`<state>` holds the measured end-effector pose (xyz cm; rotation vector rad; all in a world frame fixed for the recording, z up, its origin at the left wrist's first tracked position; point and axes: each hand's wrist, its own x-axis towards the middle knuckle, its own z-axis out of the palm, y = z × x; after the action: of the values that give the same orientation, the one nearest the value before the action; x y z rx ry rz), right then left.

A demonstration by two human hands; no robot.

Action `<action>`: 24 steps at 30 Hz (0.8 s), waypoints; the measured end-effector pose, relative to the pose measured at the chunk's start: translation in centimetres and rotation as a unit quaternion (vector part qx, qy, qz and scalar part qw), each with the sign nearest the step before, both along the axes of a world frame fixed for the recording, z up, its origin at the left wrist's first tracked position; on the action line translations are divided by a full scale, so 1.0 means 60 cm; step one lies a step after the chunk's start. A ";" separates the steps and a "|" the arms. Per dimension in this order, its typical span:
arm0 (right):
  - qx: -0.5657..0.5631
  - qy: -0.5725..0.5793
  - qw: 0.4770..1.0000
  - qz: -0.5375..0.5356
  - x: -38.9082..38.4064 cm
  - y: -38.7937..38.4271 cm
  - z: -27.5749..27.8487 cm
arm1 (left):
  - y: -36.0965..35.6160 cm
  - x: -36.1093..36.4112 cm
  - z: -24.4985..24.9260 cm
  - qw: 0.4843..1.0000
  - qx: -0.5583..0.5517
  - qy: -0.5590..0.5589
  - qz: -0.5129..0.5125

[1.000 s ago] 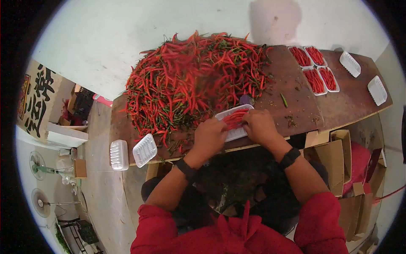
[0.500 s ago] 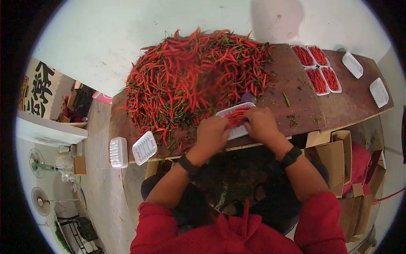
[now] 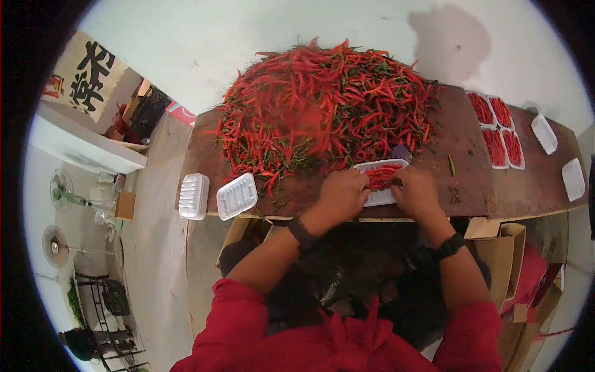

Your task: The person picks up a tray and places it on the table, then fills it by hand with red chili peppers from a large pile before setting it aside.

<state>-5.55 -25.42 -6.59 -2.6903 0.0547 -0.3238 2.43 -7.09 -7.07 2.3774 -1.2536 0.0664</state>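
Observation:
A white plastic tray [image 3: 380,198] lies near the table's front edge, with red chili peppers [image 3: 380,176] laid lengthwise across it. My left hand [image 3: 343,196] is closed at the left ends of these chilies, its fingertips curled over them. At their right ends my right hand [image 3: 416,191] is also closed, with thumb and fingers pressed in. My fingers partly cover the tray and the chilies. Just behind the tray, a large heap of red chilies with green stems [image 3: 328,105] spreads over the table.
Filled chili trays [image 3: 494,147] stand together at the right, near two white trays [image 3: 573,180] by the table's right end. At the left are a stack of trays [image 3: 194,196] and a tilted tray [image 3: 237,196]. One green chili [image 3: 451,165] lies on the brown table [image 3: 471,189]. Cardboard boxes [image 3: 496,260] stand below.
The camera view has turned, so the table and heap appear farther right. Both hands stay at the same tray, still closed at the ends of the chilies.

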 end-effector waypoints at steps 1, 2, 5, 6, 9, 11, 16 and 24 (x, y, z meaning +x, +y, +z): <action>-0.016 0.030 0.999 -0.012 -0.001 0.000 0.004 | 0.003 0.000 0.001 1.000 -0.020 -0.012 -0.003; -0.018 0.028 0.999 -0.008 -0.002 0.001 0.006 | 0.008 0.003 0.003 1.000 -0.022 -0.013 0.001; -0.015 0.004 1.000 0.002 -0.005 0.005 0.010 | 0.037 0.029 0.021 0.999 0.029 -0.006 0.046; -0.003 -0.017 1.000 0.004 -0.006 0.008 0.010 | 0.053 0.038 0.026 0.997 -0.001 -0.016 0.082; 0.012 -0.050 0.999 0.012 -0.011 0.024 0.029 | 0.103 0.073 0.037 0.987 -0.027 -0.065 0.144; 0.014 -0.063 0.998 0.021 -0.012 0.032 0.038 | 0.134 0.089 0.040 0.980 -0.023 -0.105 0.170; 0.008 -0.080 0.996 0.044 -0.016 0.052 0.055 | 0.185 0.116 0.013 0.950 0.116 -0.126 0.261; -0.002 -0.066 0.996 0.059 -0.018 0.060 0.042 | 0.200 0.112 -0.002 0.940 0.129 -0.177 0.263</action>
<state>-6.66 -21.80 -4.05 -2.6547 -0.1444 -0.4646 9.16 4.88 -7.19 2.9716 -0.7563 0.5474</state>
